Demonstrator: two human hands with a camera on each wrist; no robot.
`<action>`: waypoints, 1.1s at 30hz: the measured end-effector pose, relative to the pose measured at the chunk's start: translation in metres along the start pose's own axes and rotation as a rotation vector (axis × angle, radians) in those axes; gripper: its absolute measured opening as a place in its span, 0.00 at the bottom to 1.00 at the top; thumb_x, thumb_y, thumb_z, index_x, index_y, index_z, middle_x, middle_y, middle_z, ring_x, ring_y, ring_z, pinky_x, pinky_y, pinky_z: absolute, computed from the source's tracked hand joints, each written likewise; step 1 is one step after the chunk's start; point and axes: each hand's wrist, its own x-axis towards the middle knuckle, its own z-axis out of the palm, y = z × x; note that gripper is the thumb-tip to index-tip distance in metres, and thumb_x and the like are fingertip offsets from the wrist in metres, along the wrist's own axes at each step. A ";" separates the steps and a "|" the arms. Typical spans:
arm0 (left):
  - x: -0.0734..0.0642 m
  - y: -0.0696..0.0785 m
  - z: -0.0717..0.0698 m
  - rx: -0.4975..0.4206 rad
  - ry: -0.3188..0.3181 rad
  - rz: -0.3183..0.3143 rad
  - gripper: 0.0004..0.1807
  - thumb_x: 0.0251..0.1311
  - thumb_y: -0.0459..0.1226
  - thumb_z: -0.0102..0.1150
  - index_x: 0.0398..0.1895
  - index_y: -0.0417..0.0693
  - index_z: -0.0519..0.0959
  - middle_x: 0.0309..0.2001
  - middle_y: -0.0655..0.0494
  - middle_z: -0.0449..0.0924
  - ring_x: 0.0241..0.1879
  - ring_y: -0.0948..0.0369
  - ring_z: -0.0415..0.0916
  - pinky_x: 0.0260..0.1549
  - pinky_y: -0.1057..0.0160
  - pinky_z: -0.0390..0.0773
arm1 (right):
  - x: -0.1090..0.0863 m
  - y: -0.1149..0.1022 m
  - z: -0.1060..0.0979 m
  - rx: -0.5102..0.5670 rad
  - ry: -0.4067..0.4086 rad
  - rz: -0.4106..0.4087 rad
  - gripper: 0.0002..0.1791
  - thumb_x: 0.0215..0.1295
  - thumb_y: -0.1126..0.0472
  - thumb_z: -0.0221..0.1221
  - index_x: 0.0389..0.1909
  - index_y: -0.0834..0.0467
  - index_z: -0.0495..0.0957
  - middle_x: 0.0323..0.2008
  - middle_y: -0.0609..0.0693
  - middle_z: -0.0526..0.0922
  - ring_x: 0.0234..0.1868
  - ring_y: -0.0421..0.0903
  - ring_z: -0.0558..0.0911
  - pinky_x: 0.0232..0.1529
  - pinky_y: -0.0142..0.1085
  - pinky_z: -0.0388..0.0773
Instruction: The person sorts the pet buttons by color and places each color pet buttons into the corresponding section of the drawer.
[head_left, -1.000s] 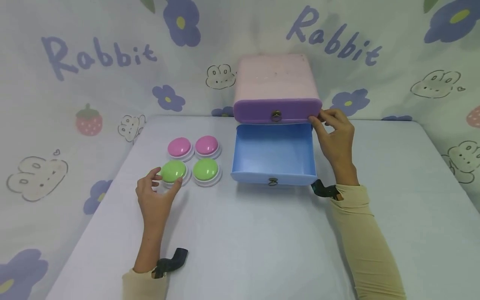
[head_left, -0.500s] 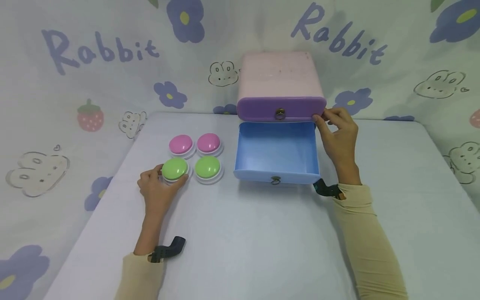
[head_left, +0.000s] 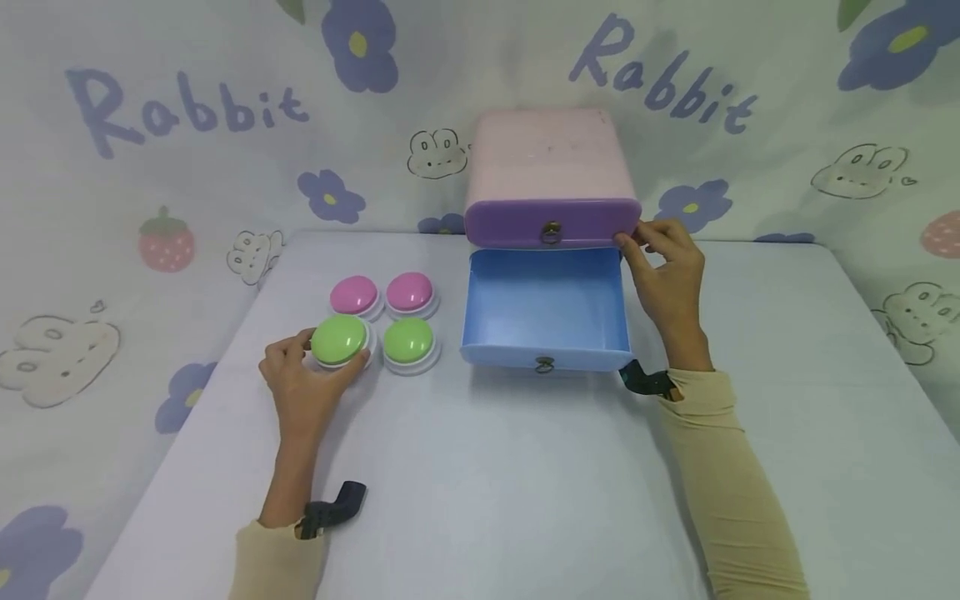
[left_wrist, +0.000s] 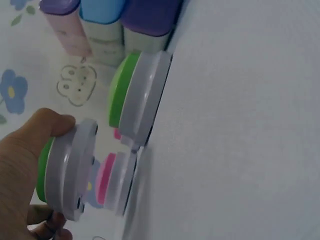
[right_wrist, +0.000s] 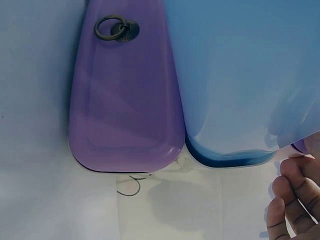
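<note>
My left hand (head_left: 303, 383) grips a green-topped push button (head_left: 338, 339) by its sides, thumb on the right. In the left wrist view the button's white base (left_wrist: 70, 170) is tilted and raised off the table, its small feet showing. My right hand (head_left: 671, 271) holds the right edge of a pink drawer cabinet (head_left: 551, 154), thumb at the corner of the purple top drawer front (head_left: 510, 223) and fingers at its side. Below that, a blue drawer (head_left: 487, 357) is pulled out with nothing inside.
Another green button (head_left: 408, 340) and two pink buttons (head_left: 354, 294), (head_left: 409, 290) stand between the left hand and the cabinet. A lower purple drawer (right_wrist: 127, 100) with a ring pull (right_wrist: 111, 27) is closed. A patterned cloth (head_left: 225, 183) hangs behind the table.
My left fingers have come in around the near left green button, which has risen slightly off the table. My right hand stays at the cabinet's edge.
</note>
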 end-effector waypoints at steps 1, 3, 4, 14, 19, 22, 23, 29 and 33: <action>-0.001 0.002 0.000 -0.012 0.007 0.015 0.43 0.46 0.49 0.79 0.64 0.41 0.72 0.56 0.41 0.60 0.59 0.49 0.54 0.55 0.46 0.61 | 0.000 0.000 0.001 0.008 0.000 0.000 0.17 0.62 0.63 0.69 0.51 0.65 0.84 0.42 0.59 0.82 0.44 0.46 0.77 0.47 0.37 0.72; -0.002 0.007 -0.001 -0.031 0.016 0.040 0.42 0.45 0.48 0.79 0.63 0.41 0.73 0.55 0.41 0.60 0.59 0.50 0.54 0.54 0.47 0.61 | 0.000 0.001 0.001 0.016 -0.003 -0.007 0.17 0.62 0.62 0.69 0.50 0.65 0.84 0.42 0.59 0.82 0.45 0.47 0.77 0.46 0.36 0.71; -0.003 0.010 -0.001 -0.040 0.015 0.053 0.41 0.45 0.47 0.79 0.63 0.41 0.73 0.55 0.41 0.61 0.58 0.50 0.55 0.54 0.47 0.61 | 0.000 0.001 0.001 0.014 -0.004 -0.007 0.17 0.62 0.62 0.69 0.50 0.65 0.84 0.42 0.59 0.82 0.45 0.48 0.77 0.46 0.36 0.71; -0.007 0.052 0.001 -0.102 -0.120 0.134 0.42 0.47 0.47 0.79 0.67 0.45 0.72 0.56 0.45 0.63 0.61 0.53 0.55 0.54 0.47 0.63 | -0.001 0.004 0.002 0.009 -0.004 -0.019 0.17 0.62 0.62 0.69 0.50 0.65 0.85 0.42 0.58 0.82 0.45 0.49 0.78 0.46 0.35 0.71; -0.003 0.071 0.005 -0.125 -0.146 0.181 0.41 0.47 0.47 0.79 0.66 0.46 0.73 0.56 0.46 0.64 0.61 0.53 0.55 0.54 0.46 0.64 | -0.002 0.006 0.002 0.024 -0.005 -0.019 0.17 0.62 0.62 0.69 0.50 0.64 0.85 0.42 0.58 0.82 0.44 0.48 0.78 0.46 0.39 0.72; -0.001 0.082 0.008 -0.137 -0.158 0.209 0.41 0.46 0.47 0.79 0.65 0.45 0.74 0.56 0.46 0.65 0.61 0.52 0.55 0.54 0.46 0.64 | -0.001 0.005 0.001 0.024 0.001 -0.027 0.17 0.62 0.63 0.69 0.50 0.64 0.85 0.42 0.58 0.82 0.44 0.49 0.78 0.45 0.40 0.72; -0.001 0.085 0.008 -0.139 -0.161 0.216 0.41 0.46 0.47 0.79 0.64 0.45 0.74 0.57 0.46 0.65 0.61 0.52 0.55 0.54 0.46 0.64 | 0.000 0.005 0.000 0.022 0.002 -0.027 0.17 0.62 0.63 0.69 0.50 0.64 0.85 0.42 0.58 0.82 0.44 0.50 0.78 0.45 0.39 0.71; -0.001 0.100 0.011 -0.165 -0.174 0.272 0.39 0.44 0.47 0.80 0.62 0.46 0.77 0.56 0.46 0.65 0.61 0.53 0.55 0.54 0.47 0.63 | 0.002 0.002 -0.001 0.007 0.002 -0.018 0.17 0.62 0.61 0.69 0.50 0.64 0.85 0.42 0.58 0.82 0.44 0.49 0.78 0.45 0.40 0.71; -0.002 0.106 0.014 -0.171 -0.183 0.307 0.40 0.43 0.47 0.80 0.63 0.48 0.77 0.53 0.47 0.65 0.60 0.54 0.56 0.54 0.48 0.62 | 0.001 0.003 -0.001 0.000 0.001 -0.015 0.17 0.62 0.61 0.69 0.50 0.64 0.85 0.41 0.58 0.82 0.44 0.49 0.78 0.45 0.40 0.71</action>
